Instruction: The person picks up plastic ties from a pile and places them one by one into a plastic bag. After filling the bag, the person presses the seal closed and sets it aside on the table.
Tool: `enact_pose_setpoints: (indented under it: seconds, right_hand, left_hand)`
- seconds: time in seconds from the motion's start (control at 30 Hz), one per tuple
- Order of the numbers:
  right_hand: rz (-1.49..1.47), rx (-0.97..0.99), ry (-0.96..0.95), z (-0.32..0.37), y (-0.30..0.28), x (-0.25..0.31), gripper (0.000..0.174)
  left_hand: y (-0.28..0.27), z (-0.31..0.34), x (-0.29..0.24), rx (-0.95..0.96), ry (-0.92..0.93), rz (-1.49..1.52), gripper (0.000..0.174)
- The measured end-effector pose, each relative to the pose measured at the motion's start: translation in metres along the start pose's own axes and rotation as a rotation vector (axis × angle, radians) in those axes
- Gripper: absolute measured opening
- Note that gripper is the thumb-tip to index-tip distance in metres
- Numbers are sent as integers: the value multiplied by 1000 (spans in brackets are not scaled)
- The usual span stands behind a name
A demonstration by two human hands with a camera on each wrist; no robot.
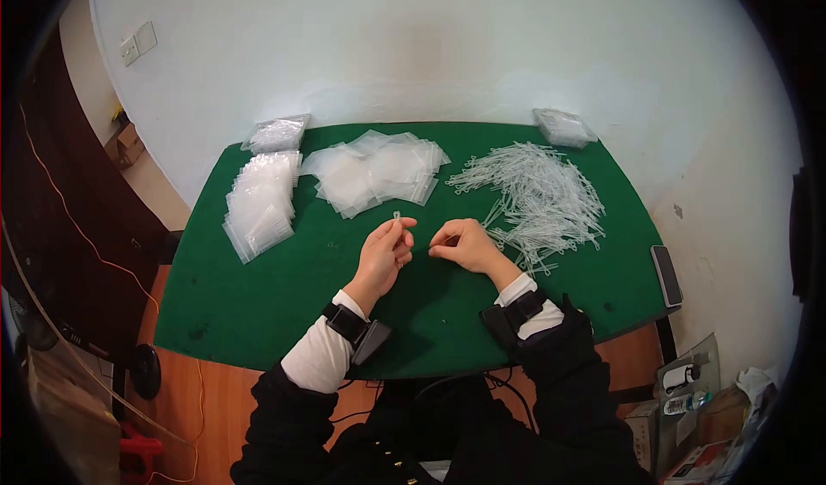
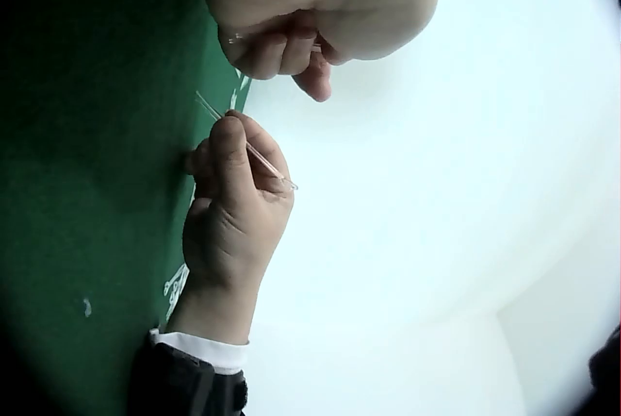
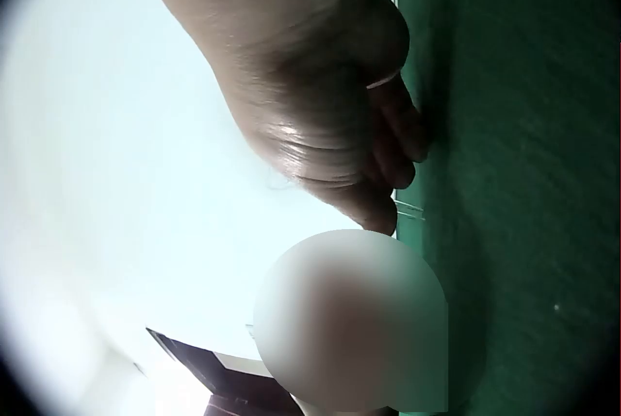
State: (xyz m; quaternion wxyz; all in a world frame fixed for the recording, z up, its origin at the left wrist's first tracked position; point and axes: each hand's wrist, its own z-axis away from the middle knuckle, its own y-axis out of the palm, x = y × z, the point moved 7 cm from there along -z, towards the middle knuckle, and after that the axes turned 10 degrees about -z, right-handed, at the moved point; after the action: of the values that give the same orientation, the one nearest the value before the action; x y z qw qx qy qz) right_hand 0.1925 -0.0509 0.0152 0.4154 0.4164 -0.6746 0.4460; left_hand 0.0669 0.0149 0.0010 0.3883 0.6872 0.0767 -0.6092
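Observation:
At the middle of the green table, my left hand [image 1: 383, 254] pinches a small clear plastic piece [image 1: 397, 215], whose looped end shows above the fingertips. Just to its right, my right hand [image 1: 469, 246] pinches a thin clear plastic stick [image 2: 267, 162] between thumb and index finger. In the left wrist view that stick slants across the fingertips, below the curled fingers of the left hand [image 2: 325, 3]. Two fine prongs [image 3: 410, 210] stick out past the fingers of the right hand [image 3: 310, 115] in the right wrist view. A blurred patch there hides what lies beyond the fingertips.
A big heap of clear looped sticks [image 1: 551, 201] lies at the right. Clear zip bags [image 1: 374, 171] are spread at the back middle, with a fanned stack of bags [image 1: 261, 201] at the left. Filled packs [image 1: 564, 128] stand at both back corners. A phone [image 1: 666, 276] lies at the right edge.

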Motion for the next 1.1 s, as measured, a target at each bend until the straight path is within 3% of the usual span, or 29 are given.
enact_pose_setpoints:
  seconds: [0.27, 0.37, 0.5, 0.77, 1.1]
  right_hand:
    - [93, 105, -170, 1, 10, 17, 7]
    - [-174, 111, 64, 2, 13, 10, 9]
    - [-311, 173, 153, 5, 21, 9, 9]
    - [-394, 190, 36, 4, 30, 18, 11]
    - [-372, 208, 111, 4, 29, 8, 12]
  left_hand:
    - [3, -1, 1, 29, 54, 27, 23]
    - [1, -3, 1, 40, 81, 16, 23]
    - [-2, -5, 1, 51, 132, -6, 23]
    - [6, -1, -6, 72, 188, -47, 24]
    - [21, 6, -13, 203, 241, -111, 30]
